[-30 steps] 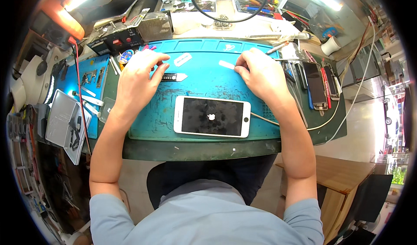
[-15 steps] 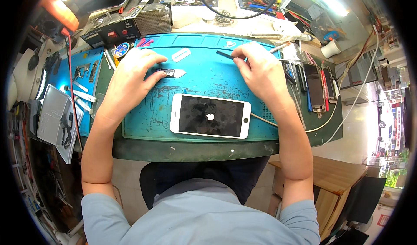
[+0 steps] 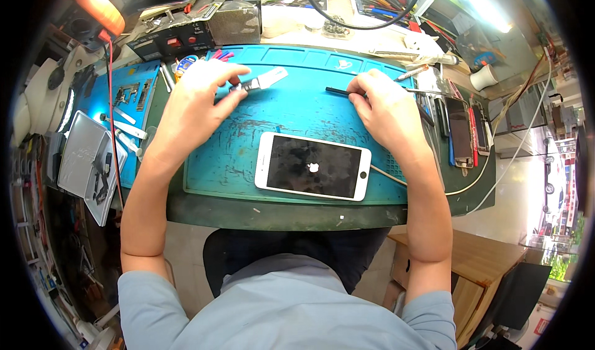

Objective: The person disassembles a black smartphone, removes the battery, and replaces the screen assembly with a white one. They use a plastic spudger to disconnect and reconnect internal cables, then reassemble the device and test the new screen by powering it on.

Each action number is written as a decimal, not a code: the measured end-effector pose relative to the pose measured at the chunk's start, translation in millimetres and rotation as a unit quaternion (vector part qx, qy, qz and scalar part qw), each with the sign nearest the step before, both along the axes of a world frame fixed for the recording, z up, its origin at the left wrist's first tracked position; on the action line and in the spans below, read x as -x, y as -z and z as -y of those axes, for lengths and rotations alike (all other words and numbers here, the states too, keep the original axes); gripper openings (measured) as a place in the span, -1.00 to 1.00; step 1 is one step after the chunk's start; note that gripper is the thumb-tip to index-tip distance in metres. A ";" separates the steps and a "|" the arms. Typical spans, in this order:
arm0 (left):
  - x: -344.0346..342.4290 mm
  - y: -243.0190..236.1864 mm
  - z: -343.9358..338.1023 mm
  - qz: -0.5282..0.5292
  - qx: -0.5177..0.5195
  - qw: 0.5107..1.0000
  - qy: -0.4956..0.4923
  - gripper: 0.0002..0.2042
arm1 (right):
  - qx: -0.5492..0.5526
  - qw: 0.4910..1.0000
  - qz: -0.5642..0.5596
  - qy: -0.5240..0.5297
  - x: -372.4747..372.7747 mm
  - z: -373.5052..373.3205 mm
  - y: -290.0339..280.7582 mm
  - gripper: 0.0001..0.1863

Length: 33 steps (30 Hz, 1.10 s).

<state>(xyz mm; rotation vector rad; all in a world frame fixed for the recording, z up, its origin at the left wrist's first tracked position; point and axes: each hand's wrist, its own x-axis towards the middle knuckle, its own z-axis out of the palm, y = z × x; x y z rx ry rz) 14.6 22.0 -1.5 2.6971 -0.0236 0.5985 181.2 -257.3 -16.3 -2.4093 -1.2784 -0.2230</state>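
White phone (image 3: 313, 166) lies between left hand (image 3: 201, 96) and right hand (image 3: 381, 105).

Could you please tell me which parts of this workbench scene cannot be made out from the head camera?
- Head view: the small part under the left hand is mostly covered by its fingers.
- Head view: the near end of the thin dark tool is hidden inside the right hand.
- Head view: where the white phone's cable ends is hidden beneath the right forearm.
- Head view: bench-edge clutter is bent and too small to name.

Both forearms extend forward, bare (sleeves end above the elbows); left hand (image 3: 199, 99) palm down, fingers pinched; right hand (image 3: 383, 105) palm down, fingertips closed.
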 end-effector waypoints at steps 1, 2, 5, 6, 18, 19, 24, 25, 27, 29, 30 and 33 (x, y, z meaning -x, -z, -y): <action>-0.7 0.8 -1.8 0.016 0.000 1.000 -0.019 -0.70 | -0.003 1.000 0.002 0.000 -0.3 0.1 0.4 -0.92; -1.4 2.1 -2.1 0.034 0.006 0.998 -0.051 -0.68 | -0.006 1.000 0.004 0.000 -0.8 0.6 1.1 -0.92; -2.1 -2.3 -4.2 0.025 0.037 0.995 -0.088 -0.68 | -0.044 0.999 0.009 -0.001 -1.0 -0.9 1.4 -0.92; -2.2 0.1 -5.8 0.036 0.027 0.995 -0.086 -0.67 | -0.061 0.998 0.011 -0.002 -0.7 -1.9 1.2 -0.92; -9.4 17.3 -6.3 0.041 0.002 0.994 -0.103 -0.63 | -0.019 1.000 0.002 0.009 -1.0 -0.2 6.1 -0.91; -10.7 19.0 -7.2 0.047 -0.002 0.994 -0.101 -0.60 | -0.015 1.000 -0.001 0.013 -0.1 -0.7 4.7 -0.90; -14.1 27.4 -6.4 0.032 0.025 0.994 -0.098 -0.55 | -0.006 1.000 -0.007 0.020 1.8 -2.1 2.4 -0.89; -15.0 29.0 -7.3 0.031 0.018 0.995 -0.095 -0.55 | -0.010 1.000 -0.002 0.017 1.6 -2.3 2.1 -0.89; -16.6 32.0 -9.6 0.029 0.004 0.996 -0.088 -0.55 | -0.017 1.000 0.008 0.013 1.9 -1.6 2.0 -0.89; -16.3 31.0 -9.8 0.062 -0.036 0.994 -0.085 -0.57 | -0.022 1.000 0.012 0.011 1.4 -1.6 4.0 -0.91; -16.5 29.7 -9.2 0.079 -0.055 0.992 -0.082 -0.58 | -0.024 1.000 0.014 0.011 0.8 -1.9 4.9 -0.92; -14.3 17.8 -0.6 0.093 -0.049 0.991 -0.079 -0.64 | -0.089 0.996 0.030 -0.005 -2.1 -5.1 4.5 -0.93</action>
